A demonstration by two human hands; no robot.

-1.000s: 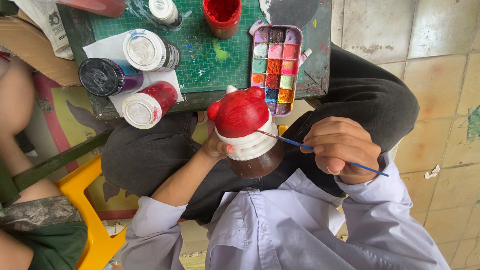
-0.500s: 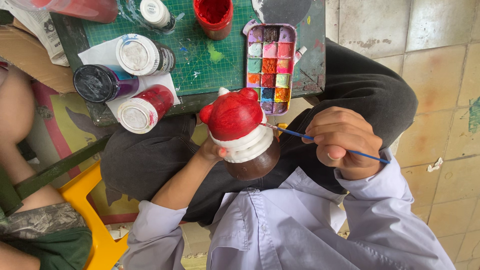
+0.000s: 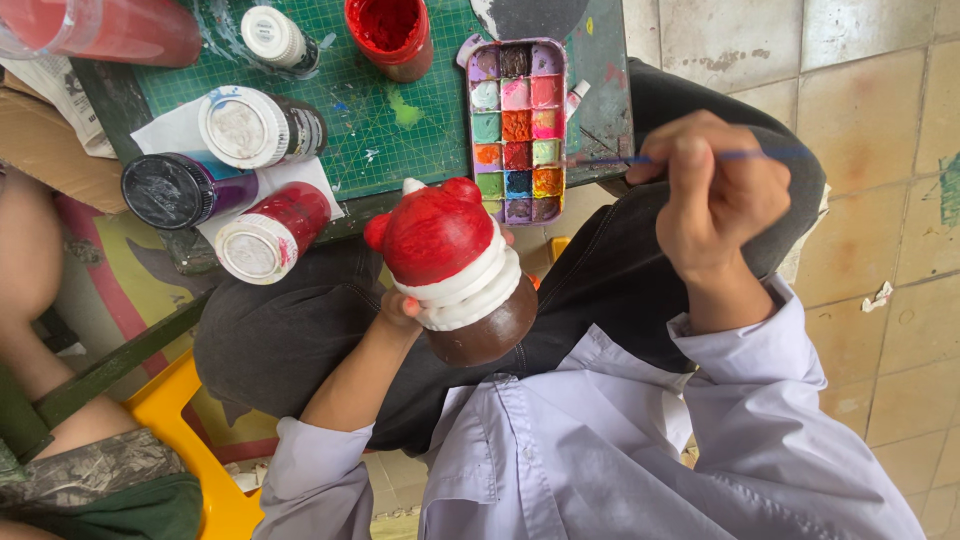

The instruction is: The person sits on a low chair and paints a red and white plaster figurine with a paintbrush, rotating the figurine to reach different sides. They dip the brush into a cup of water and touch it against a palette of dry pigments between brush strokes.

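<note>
My left hand (image 3: 400, 305) grips a figurine (image 3: 455, 270) from below; it has a red top, a white band and a brown base, and it hangs over my lap. My right hand (image 3: 715, 195) pinches a thin blue paintbrush (image 3: 690, 157) and has its tip at the right edge of a paint palette (image 3: 518, 125) with several coloured wells. The palette lies on a green cutting mat (image 3: 400, 100) on a small low table.
Three paint jars lie on their sides on paper at the left: white-lidded (image 3: 255, 128), black-lidded purple (image 3: 180, 190), red (image 3: 270, 235). A red paint cup (image 3: 390, 30) and small white bottle (image 3: 275, 38) stand behind. Another person's arm (image 3: 25, 260) and yellow stool (image 3: 190, 440) are left.
My right hand has lifted the brush away from the figurine and carried it up to the palette. The figurine stays in my left hand, now slightly lower in view.
</note>
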